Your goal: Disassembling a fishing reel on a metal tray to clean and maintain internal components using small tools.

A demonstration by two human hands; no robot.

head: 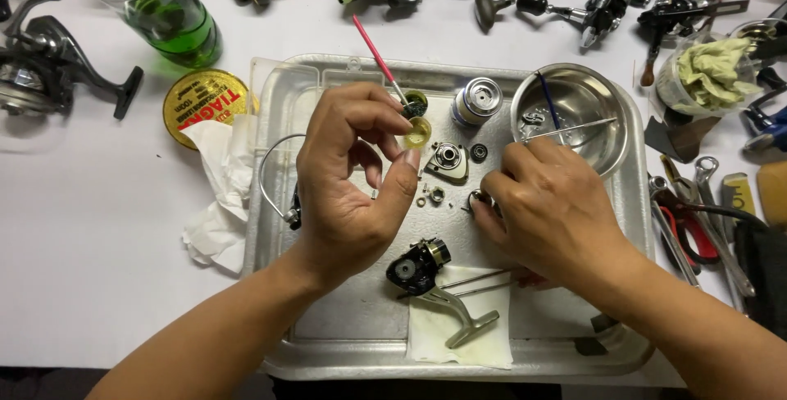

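Greasing seems underway: left hand point(348, 179) pinches a small yellow cup point(417, 132) over the metal tray point(279, 203); right hand point(549, 211), fingers closed on tweezers point(566, 129), likely needs steady placement next.

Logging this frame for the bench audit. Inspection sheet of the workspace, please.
Surface: white table with a metal tray in the middle.
Job's things: small yellow-green part and pink-handled brush by the left fingertips; reel body on a paper towel; spool, small washers, steel bowl.
Clutter: green bottle, yellow round tin, fishing reels along the edges, hand tools at right.
Grips: left hand pinches the small yellow-green part; right hand grip on a small metal piece, unclear.
Cables: nothing seen.
Surroundings: nothing seen.
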